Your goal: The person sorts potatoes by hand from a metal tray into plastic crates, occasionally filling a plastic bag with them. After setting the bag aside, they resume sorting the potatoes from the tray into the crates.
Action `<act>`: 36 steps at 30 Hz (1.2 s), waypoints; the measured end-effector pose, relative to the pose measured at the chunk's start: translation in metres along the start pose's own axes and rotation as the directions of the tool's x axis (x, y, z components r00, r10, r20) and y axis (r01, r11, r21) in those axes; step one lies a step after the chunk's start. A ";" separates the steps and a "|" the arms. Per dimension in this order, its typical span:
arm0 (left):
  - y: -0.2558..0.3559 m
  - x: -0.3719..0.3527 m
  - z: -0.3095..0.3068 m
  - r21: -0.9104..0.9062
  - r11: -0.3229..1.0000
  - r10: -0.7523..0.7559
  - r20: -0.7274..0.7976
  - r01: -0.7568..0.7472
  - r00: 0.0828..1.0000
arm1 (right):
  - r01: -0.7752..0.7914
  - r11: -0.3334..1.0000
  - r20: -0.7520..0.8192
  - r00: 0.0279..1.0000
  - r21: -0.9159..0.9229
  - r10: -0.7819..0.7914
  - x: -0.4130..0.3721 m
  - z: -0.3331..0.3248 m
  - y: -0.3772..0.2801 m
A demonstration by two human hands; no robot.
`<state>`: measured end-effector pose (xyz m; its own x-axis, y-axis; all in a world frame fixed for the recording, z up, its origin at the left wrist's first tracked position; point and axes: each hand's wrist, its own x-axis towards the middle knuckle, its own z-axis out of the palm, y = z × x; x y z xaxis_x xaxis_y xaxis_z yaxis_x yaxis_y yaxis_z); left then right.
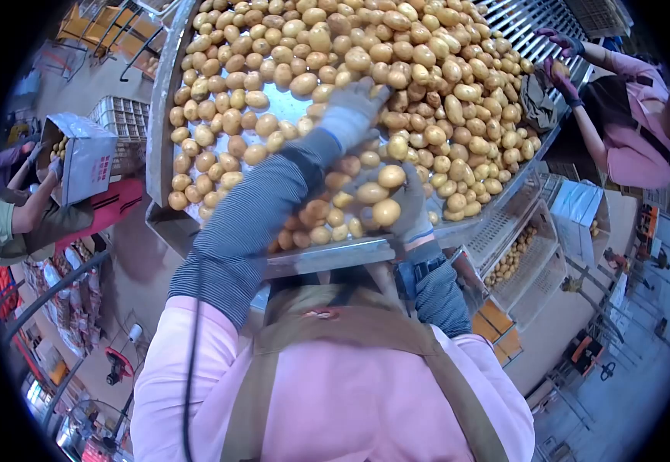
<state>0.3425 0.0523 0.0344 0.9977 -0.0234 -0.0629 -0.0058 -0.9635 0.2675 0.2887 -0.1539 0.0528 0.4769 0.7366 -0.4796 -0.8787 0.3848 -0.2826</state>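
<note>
Many small yellow-brown potatoes (pixel 442 100) lie heaped in a wide metal sorting table (pixel 327 258) before me. My left hand (pixel 350 112), in a grey glove, stretches over the middle of the heap, palm down. Its fingers are extended against the potatoes and slightly blurred, and I see nothing held in them. Close to the table's near edge is my right hand (pixel 412 212), also gloved, turned up and cupped around several potatoes (pixel 386 212). Part of its palm is hidden under them.
A co-worker in pink (pixel 635 131) handles potatoes at the right, by metal rollers (pixel 523 27). Plastic crates (pixel 531 262) with potatoes stand below right. On the left, another person holds a white carton (pixel 88 158) beside a crate (pixel 123 115). Filled bags (pixel 69 296) are stacked lower left.
</note>
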 end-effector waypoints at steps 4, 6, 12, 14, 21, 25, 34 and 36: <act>-0.001 -0.019 0.030 -0.106 0.994 0.005 -0.145 -0.021 0.989 | 0.257 0.594 0.047 0.937 -0.762 -0.345 -0.012 0.012 0.009; -0.003 -0.042 0.029 -0.203 0.978 0.013 -0.189 -0.052 0.982 | 0.181 0.670 -0.003 0.965 -0.719 -0.264 -0.016 0.004 0.007; 0.033 -0.086 0.010 -0.491 0.871 -0.096 -0.202 -0.016 0.975 | 0.049 0.993 -0.174 0.982 -0.110 -0.068 -0.008 -0.013 0.012; 0.044 -0.096 0.000 -0.488 0.839 0.085 -0.320 -0.240 0.944 | 0.054 0.998 -0.199 0.978 -0.011 -0.055 -0.003 -0.016 0.012; -0.038 -0.049 -0.057 -0.730 0.588 -0.403 0.110 0.349 0.909 | 0.170 0.663 -0.060 0.949 -0.729 -0.310 -0.001 0.016 0.004; -0.091 -0.017 0.002 -0.108 0.948 -0.297 0.035 0.299 0.954 | -0.029 0.890 0.313 0.941 0.455 -0.129 0.020 0.001 0.008; 0.003 -0.066 -0.020 -0.826 0.563 -0.250 -0.133 0.032 0.959 | 0.454 0.757 0.008 0.860 -0.471 -0.510 0.037 -0.006 0.014; -0.007 -0.041 -0.028 -0.556 0.831 -0.111 -0.230 -0.037 0.967 | 0.409 0.393 0.080 0.769 -0.824 -0.634 0.031 0.015 0.012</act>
<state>0.3038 0.0674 0.0616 0.9807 0.1453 0.1312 -0.0050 -0.6512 0.7588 0.2926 -0.1181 0.0468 0.9219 0.3672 -0.1237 -0.1306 -0.0062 -0.9914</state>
